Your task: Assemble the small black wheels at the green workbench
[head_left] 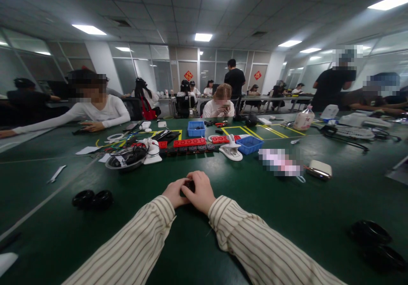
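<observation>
- Striped sleeves [140,242] lead to both hands on the green tabletop [287,208].
- Left hand [174,192] and right hand [200,191] jointly clasp a small black part [188,186].
- Black rings [92,200] lie left of the part.

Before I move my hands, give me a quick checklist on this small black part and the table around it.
1. Both hands on the small black part: ok, left hand and right hand close around it.
2. Part's type and condition: cannot tell, mostly hidden by fingers.
3. Green table beside the hands bare: ok.
4. Black round pieces apart from the left sleeve: ok.
5. Power strips and blue bin lie farther off: ok.
</observation>
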Demonstrator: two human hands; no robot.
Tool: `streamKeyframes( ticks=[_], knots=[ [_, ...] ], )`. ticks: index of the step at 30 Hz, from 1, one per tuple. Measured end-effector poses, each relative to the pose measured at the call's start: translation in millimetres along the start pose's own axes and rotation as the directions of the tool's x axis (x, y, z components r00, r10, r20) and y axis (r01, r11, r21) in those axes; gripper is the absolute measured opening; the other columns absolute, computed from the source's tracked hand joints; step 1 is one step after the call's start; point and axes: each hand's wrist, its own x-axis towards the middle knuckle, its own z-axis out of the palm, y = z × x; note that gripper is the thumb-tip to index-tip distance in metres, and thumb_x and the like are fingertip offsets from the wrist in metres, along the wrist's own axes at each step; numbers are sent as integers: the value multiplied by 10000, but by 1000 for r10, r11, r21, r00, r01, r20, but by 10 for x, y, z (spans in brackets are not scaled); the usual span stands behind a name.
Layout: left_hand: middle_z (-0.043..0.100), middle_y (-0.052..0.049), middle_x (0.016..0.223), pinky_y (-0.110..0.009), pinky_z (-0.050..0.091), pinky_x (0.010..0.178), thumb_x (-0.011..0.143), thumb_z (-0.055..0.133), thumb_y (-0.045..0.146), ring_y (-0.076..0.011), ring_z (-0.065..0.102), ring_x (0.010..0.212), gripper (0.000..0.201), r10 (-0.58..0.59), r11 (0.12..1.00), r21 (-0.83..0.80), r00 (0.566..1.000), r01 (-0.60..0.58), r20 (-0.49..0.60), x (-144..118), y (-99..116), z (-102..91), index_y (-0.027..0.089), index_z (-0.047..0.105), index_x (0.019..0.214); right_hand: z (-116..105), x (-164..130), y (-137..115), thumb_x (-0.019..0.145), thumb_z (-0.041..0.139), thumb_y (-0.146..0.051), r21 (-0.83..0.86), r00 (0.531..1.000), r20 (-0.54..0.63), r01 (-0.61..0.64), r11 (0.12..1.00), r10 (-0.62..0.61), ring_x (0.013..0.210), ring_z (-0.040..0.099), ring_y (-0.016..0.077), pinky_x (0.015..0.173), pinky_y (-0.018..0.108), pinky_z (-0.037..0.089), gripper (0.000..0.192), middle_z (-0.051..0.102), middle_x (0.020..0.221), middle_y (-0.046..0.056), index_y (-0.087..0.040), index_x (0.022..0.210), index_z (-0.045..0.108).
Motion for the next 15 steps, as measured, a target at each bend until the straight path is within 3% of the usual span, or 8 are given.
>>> streamKeyframes(
  ticks=[3, 7, 15],
  knots=[
    [600, -69, 1005, -329, 426, 858, 554, 720, 207, -240, 566, 935, 507, -5, 1000, 26, 1000, 5, -20, -12, 31, 5, 162, 538, 1024, 39, 8, 16, 726, 629, -318, -68, 995, 5, -101, 993, 102, 867, 438, 186, 796, 321, 352, 255, 508, 886, 42, -150, 886, 523],
    [599, -65, 912, -327, 434, 786, 564, 699, 190, -247, 571, 867, 396, -10, 999, 53, 999, 12, -33, -19, 77, 3, 141, 560, 931, 73, 13, 35, 740, 613, -302, -116, 989, 19, -145, 983, 148, 855, 432, 186, 777, 317, 345, 218, 497, 869, 37, -153, 864, 514],
    [593, -25, 892, -272, 430, 770, 575, 689, 190, -208, 565, 854, 376, 25, 1000, 19, 1000, -25, 2, 12, -25, 14, 150, 574, 931, 49, 17, 51, 740, 592, -197, -58, 994, 92, -55, 997, 60, 842, 435, 156, 765, 278, 326, 101, 504, 852, 17, -154, 812, 535]
  ],
)
